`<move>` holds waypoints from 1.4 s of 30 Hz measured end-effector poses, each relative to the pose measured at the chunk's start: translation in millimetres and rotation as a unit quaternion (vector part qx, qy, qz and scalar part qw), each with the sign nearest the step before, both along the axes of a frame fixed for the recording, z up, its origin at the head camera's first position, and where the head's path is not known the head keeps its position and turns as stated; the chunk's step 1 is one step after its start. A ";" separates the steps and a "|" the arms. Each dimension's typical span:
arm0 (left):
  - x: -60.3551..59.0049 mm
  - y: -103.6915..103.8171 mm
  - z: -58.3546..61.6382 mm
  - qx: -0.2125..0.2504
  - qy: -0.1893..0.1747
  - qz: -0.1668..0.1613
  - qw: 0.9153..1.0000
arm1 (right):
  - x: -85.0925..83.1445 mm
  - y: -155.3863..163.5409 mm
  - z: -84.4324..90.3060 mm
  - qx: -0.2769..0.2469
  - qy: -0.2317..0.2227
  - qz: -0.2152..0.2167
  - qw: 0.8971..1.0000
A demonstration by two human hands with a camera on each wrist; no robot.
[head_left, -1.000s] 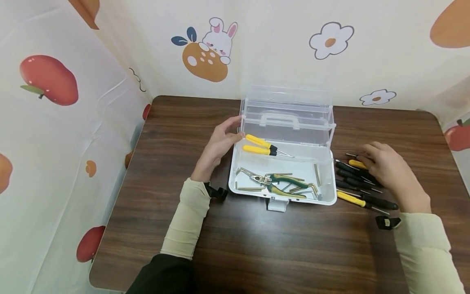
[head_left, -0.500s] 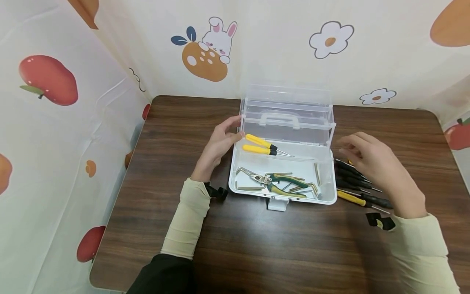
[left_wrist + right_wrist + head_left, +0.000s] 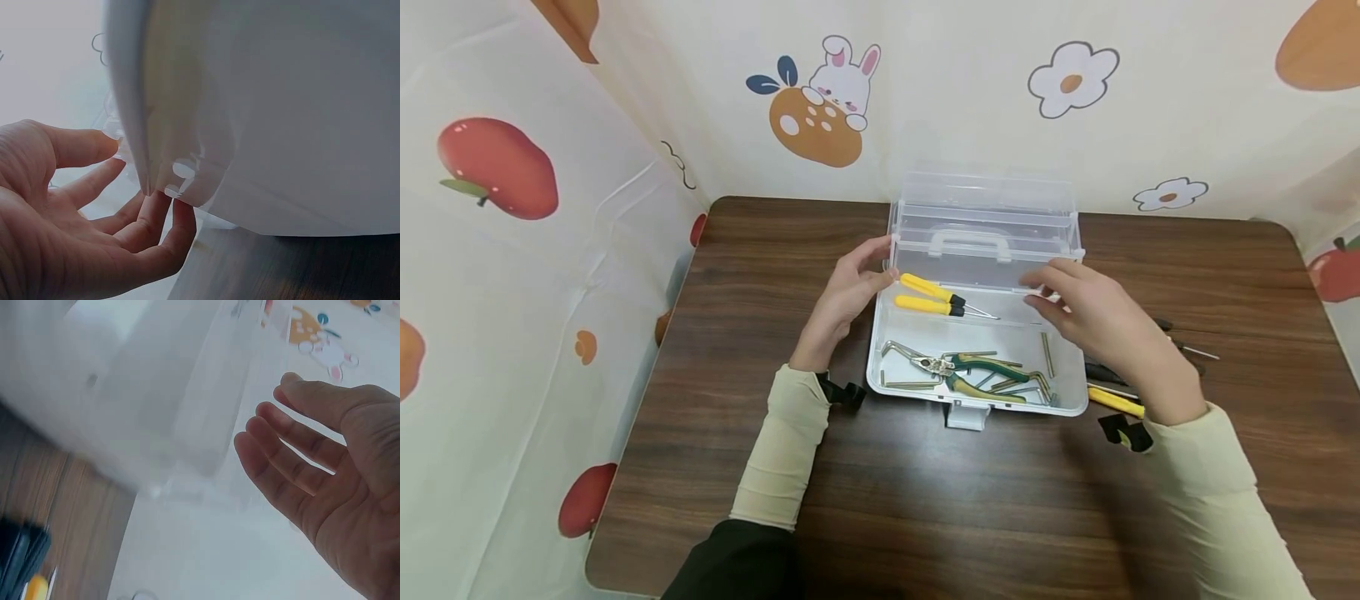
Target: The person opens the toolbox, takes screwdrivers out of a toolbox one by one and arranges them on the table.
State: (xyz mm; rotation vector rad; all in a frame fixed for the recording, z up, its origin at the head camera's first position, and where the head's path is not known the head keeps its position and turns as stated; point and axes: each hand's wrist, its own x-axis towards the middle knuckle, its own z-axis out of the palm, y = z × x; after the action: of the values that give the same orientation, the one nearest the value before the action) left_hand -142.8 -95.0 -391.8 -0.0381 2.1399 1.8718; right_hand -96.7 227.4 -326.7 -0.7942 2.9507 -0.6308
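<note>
An open white toolbox [image 3: 876,358] with a clear lid [image 3: 985,196] stands on the table. My left hand [image 3: 847,292] grips its left edge near the lid; in the left wrist view the thumb and fingers [image 3: 150,231] lie on either side of the wall. Over the box's right part hovers my right hand [image 3: 1105,325], fingers slightly bent and holding nothing, as the right wrist view confirms. Two yellow-handled screwdrivers [image 3: 925,306] lie at the back left of the box. Green-handled pliers [image 3: 992,367] and several hex keys [image 3: 912,386] lie in the front part.
Right of the box lie several more screwdrivers, one with a yellow handle [image 3: 1115,402] and others black [image 3: 1101,372], partly hidden under my right hand. A latch [image 3: 966,418] hangs at the front. A patterned curtain [image 3: 962,100] stands behind the table [image 3: 760,250].
My right hand has risen from the loose screwdrivers at the right and moved left over the toolbox. My left hand has stayed at the box's edge.
</note>
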 end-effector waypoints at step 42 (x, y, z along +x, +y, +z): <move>0.7 0.3 2.9 -0.001 -0.011 0.000 1.000 | -33.1 -102.6 -14.9 0.056 -0.033 0.083 0.994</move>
State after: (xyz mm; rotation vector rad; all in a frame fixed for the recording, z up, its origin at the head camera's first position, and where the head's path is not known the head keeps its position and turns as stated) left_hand -142.1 -94.7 -388.9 -0.0569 2.1273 1.8607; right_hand -129.8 124.8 -341.6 -0.9748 2.7946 -0.4668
